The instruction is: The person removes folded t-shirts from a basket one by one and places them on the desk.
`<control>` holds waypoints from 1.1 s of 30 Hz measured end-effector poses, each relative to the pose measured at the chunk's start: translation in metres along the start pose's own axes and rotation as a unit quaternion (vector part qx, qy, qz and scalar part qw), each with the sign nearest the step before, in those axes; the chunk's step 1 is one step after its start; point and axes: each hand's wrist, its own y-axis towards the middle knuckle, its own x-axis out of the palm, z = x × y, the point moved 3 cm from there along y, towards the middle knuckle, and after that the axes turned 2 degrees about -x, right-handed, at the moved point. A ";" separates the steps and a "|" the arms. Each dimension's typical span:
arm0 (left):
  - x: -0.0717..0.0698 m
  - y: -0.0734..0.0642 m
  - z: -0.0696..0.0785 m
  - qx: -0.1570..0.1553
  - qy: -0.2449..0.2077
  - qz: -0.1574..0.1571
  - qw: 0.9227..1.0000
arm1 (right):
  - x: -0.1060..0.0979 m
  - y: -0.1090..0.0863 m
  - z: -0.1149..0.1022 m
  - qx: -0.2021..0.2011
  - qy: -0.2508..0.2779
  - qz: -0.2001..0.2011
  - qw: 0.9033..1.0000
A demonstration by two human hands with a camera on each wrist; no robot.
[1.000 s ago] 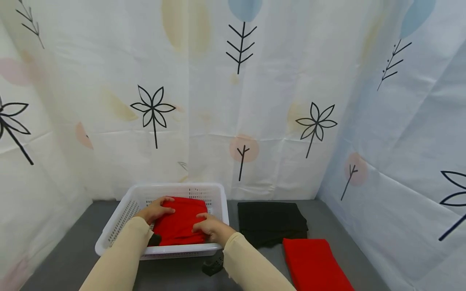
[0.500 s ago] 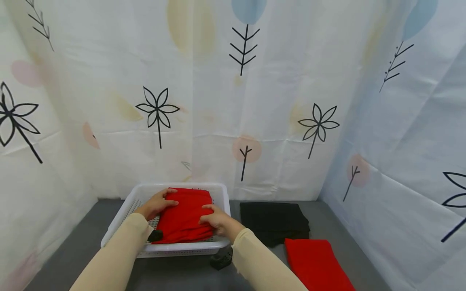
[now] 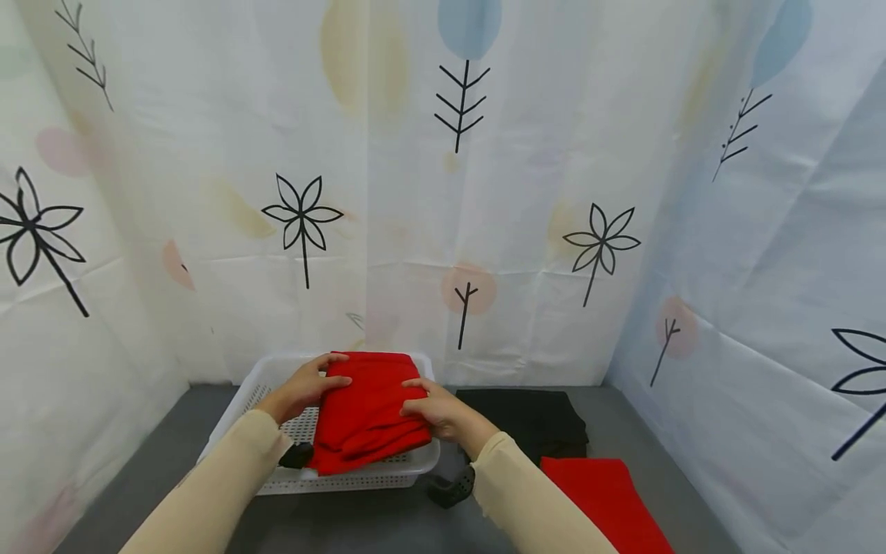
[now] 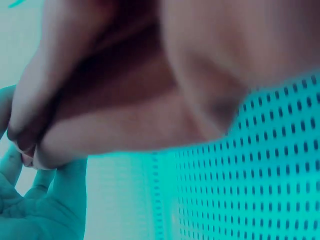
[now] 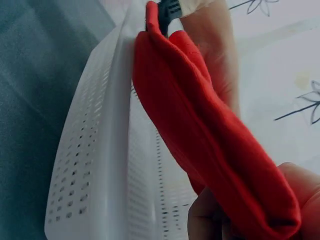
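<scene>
A folded red cloth (image 3: 374, 408) is held between my two hands over the white perforated basket (image 3: 360, 482). My left hand (image 3: 302, 390) grips its left edge, thumb on top and the fingers at the far corner. On the opposite side, my right hand (image 3: 446, 412) pinches the right edge, as the right wrist view shows with fingers (image 5: 300, 192) both sides of the cloth. There the cloth (image 5: 200, 125) hangs tilted, level with the basket rim and above it. Parts of both hands' fingers are hidden by the cloth.
Right of the basket a folded black cloth (image 3: 526, 415) lies on the grey table (image 3: 346, 523). A second folded red cloth (image 3: 602, 492) lies nearer me, partly behind my right sleeve. Patterned white curtains (image 3: 401, 192) close off the back and sides.
Both hands have raised the red cloth from inside the basket and shifted it to the right. It now overlaps the basket's front rim. The other cloths have stayed put.
</scene>
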 end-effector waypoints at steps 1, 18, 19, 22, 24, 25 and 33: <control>0.001 -0.002 0.001 0.002 0.002 -0.001 1.000 | -0.002 -0.003 -0.001 -0.002 0.003 -0.003 1.000; 0.024 -0.041 0.009 0.051 -0.013 -0.021 0.998 | -0.018 -0.063 0.004 -0.050 -0.025 0.005 0.998; 0.026 -0.044 0.009 0.052 -0.015 -0.021 0.998 | -0.018 -0.067 0.005 -0.053 -0.023 0.005 0.998; 0.031 -0.052 0.009 0.054 -0.026 -0.019 0.998 | -0.017 -0.077 0.007 -0.057 -0.013 0.007 0.998; 0.034 -0.057 0.008 0.054 -0.036 -0.010 0.998 | -0.017 -0.083 0.009 -0.060 -0.007 0.012 0.998; 0.035 -0.060 0.008 0.056 -0.039 -0.007 0.998 | -0.016 -0.086 0.010 -0.061 -0.003 0.015 0.998; 0.049 -0.081 0.004 0.065 -0.061 0.016 0.996 | -0.010 -0.108 0.026 -0.082 0.011 0.035 0.996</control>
